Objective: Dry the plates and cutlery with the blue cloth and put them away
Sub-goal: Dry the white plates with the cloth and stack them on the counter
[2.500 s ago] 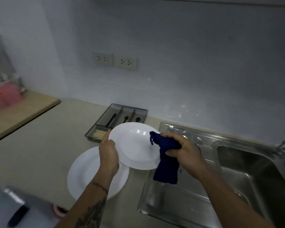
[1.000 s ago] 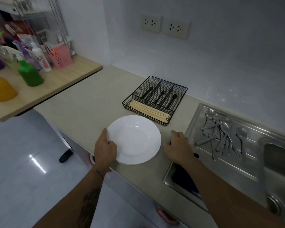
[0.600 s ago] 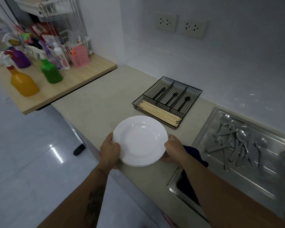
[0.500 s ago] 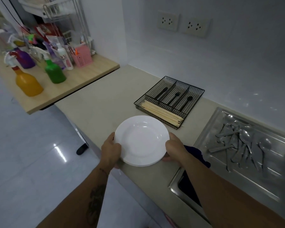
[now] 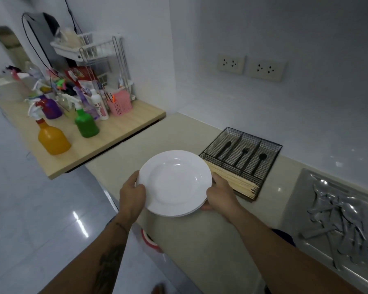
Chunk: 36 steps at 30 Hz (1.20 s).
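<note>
Two stacked white plates (image 5: pixel 174 182) are held above the beige counter (image 5: pixel 189 236). My left hand (image 5: pixel 132 193) grips their left rim and my right hand (image 5: pixel 220 193) grips the right rim from below. The blue cloth (image 5: pixel 285 236) lies at the sink's front edge, mostly hidden behind my right forearm. Several metal spoons and forks (image 5: pixel 340 217) lie on the steel draining board (image 5: pixel 302 187) at the right.
A black wire cutlery tray (image 5: pixel 240 158) with dark utensils and wooden chopsticks sits just behind the plates. To the left, a wooden shelf (image 5: pixel 115 132) carries spray bottles, a pink basket and a white wire dish rack (image 5: pixel 89 49). Wall sockets are above the counter.
The plates, resting on the counter half a second ago, are now lifted in both hands. The view has swung left and up, showing the dish rack. The cloth was dropped by the sink earlier.
</note>
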Each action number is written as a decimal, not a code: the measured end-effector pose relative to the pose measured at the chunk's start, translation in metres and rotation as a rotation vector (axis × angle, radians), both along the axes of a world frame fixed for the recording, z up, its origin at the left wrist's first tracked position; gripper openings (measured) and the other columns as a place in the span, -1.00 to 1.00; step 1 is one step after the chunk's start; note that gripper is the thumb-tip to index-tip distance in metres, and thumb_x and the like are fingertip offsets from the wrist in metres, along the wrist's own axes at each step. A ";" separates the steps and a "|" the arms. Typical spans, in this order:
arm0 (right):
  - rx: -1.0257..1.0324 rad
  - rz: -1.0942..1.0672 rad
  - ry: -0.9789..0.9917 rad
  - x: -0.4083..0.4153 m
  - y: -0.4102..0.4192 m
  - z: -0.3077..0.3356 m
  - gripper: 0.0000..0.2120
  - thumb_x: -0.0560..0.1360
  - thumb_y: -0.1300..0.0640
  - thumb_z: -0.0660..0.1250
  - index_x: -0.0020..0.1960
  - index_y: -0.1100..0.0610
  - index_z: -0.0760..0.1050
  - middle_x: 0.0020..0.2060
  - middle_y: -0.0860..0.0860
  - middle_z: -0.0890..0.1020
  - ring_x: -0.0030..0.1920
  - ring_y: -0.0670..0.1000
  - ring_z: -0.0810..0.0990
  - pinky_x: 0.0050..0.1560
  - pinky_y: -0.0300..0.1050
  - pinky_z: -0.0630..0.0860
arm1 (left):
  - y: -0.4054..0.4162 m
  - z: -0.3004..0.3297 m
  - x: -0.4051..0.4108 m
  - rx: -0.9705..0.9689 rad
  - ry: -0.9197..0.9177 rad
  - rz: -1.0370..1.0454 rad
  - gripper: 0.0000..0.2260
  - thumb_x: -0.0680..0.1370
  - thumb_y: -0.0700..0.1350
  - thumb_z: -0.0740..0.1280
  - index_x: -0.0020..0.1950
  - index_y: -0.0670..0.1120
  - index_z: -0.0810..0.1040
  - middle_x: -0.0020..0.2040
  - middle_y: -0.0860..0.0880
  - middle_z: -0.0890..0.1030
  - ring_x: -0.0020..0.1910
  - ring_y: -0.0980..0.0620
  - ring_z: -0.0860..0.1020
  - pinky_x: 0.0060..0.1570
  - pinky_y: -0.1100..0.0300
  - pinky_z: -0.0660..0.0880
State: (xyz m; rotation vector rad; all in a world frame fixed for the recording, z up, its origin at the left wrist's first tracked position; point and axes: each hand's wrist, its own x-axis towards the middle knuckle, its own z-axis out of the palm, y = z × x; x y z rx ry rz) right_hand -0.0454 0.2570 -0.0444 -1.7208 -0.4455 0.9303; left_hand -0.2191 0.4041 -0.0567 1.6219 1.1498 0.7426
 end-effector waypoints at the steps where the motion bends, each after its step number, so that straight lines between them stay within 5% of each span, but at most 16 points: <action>1: 0.011 -0.017 -0.016 0.003 0.016 0.003 -0.40 0.39 0.33 0.10 0.28 -0.15 0.53 0.11 -0.05 0.64 0.10 0.10 0.63 -0.31 -0.04 0.68 | 0.019 0.005 0.005 0.016 -0.006 -0.010 -0.50 0.46 -0.21 0.12 0.37 -0.05 0.53 0.19 -0.01 0.60 0.14 -0.04 0.53 0.11 0.08 0.45; 7: 0.061 -0.168 -0.068 0.030 0.115 0.009 -0.48 0.43 0.38 0.10 0.17 -0.10 0.55 0.05 -0.02 0.65 0.03 0.11 0.66 -0.23 0.09 0.71 | 0.137 0.020 0.053 0.047 -0.096 -0.130 -0.52 0.50 -0.34 0.13 0.31 -0.01 0.58 0.14 0.04 0.63 0.07 0.11 0.57 0.18 0.02 0.53; 11: 0.042 -0.281 -0.107 0.056 0.185 0.011 -0.49 0.39 0.33 0.10 0.15 -0.15 0.50 0.07 -0.01 0.63 0.05 0.12 0.64 -0.12 0.17 0.70 | 0.227 0.020 0.098 0.002 -0.049 -0.230 -0.46 0.45 -0.18 0.14 0.43 0.01 0.48 0.30 0.05 0.56 0.27 -0.02 0.49 0.35 -0.04 0.42; 16: 0.017 -0.420 -0.057 0.076 0.234 0.016 -0.48 0.46 0.39 0.08 0.23 -0.08 0.46 0.06 -0.01 0.58 0.08 0.16 0.61 -0.16 0.15 0.70 | 0.292 0.021 0.144 -0.013 -0.065 -0.400 -0.56 0.51 -0.24 0.14 0.32 0.01 0.56 0.17 0.01 0.62 0.16 -0.02 0.56 0.22 0.04 0.51; 21: -0.026 -0.545 0.003 0.098 0.255 0.008 -0.52 0.44 0.38 0.09 0.15 -0.10 0.46 0.06 0.05 0.61 0.04 0.19 0.65 -0.18 0.16 0.70 | 0.330 0.004 0.194 -0.027 -0.033 -0.541 -0.53 0.52 -0.19 0.18 0.44 -0.03 0.47 0.27 -0.07 0.58 0.24 -0.09 0.53 0.20 0.05 0.51; 26: -0.122 -0.621 0.087 0.129 0.269 -0.014 -0.47 0.36 0.30 0.08 0.23 -0.02 0.51 0.11 0.09 0.63 0.03 0.20 0.65 -0.26 0.16 0.69 | 0.349 -0.032 0.245 0.011 0.017 -0.633 -0.41 0.40 0.08 0.19 0.44 -0.01 0.44 0.27 -0.06 0.57 0.24 -0.10 0.53 0.25 -0.16 0.52; 32: -0.106 -0.638 0.177 0.156 0.276 -0.042 -0.48 0.38 0.32 0.12 0.29 0.01 0.46 0.16 0.07 0.60 0.08 0.17 0.63 -0.14 0.22 0.68 | 0.353 -0.049 0.288 -0.025 0.156 -0.667 -0.45 0.55 -0.26 0.21 0.55 -0.04 0.30 0.40 -0.11 0.46 0.36 -0.18 0.43 0.35 -0.09 0.40; 36: -0.119 -0.677 0.207 0.170 0.280 -0.055 -0.53 0.39 0.32 0.16 0.26 0.04 0.45 0.14 0.08 0.59 0.08 0.19 0.63 -0.10 0.27 0.67 | 0.359 -0.063 0.306 -0.040 0.202 -0.667 -0.41 0.52 -0.29 0.19 0.56 -0.02 0.30 0.43 -0.12 0.45 0.37 -0.17 0.42 0.35 -0.02 0.37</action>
